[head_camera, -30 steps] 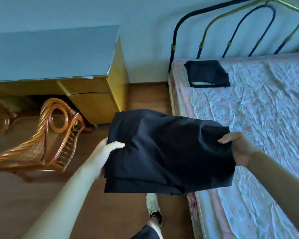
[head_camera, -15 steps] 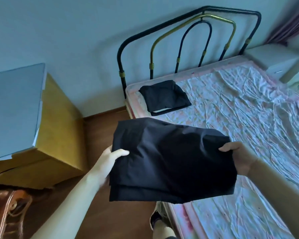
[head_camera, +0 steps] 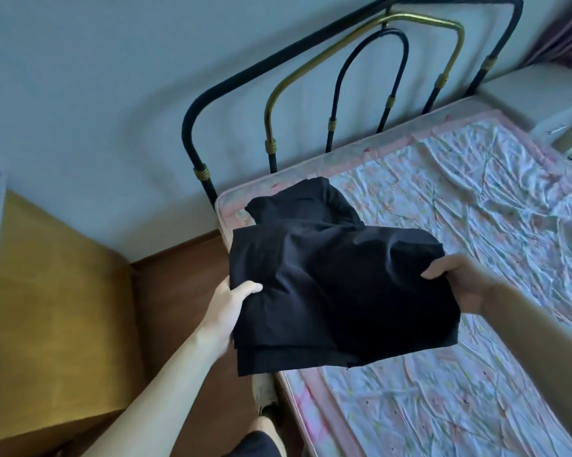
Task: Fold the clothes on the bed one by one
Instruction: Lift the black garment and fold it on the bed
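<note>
Garment position has changed: I see the folded black garment (head_camera: 337, 291), a second ago carried over the floor beside the bed (head_camera: 443, 390), now held above the mattress corner nearest the headboard (head_camera: 360, 77), over the earlier folded black pile (head_camera: 297, 202). Left hand (head_camera: 226, 311) and right hand (head_camera: 462, 282) each clasp an edge. I judge stacking imminent. No brand, label or writing is legible.

Black and brass metal headboard (head_camera: 360, 70) against the pale wall (head_camera: 96, 77); yellow wooden cabinet (head_camera: 47, 308) on brown floor (head_camera: 179, 291); white nightstand (head_camera: 542, 94) far right.
</note>
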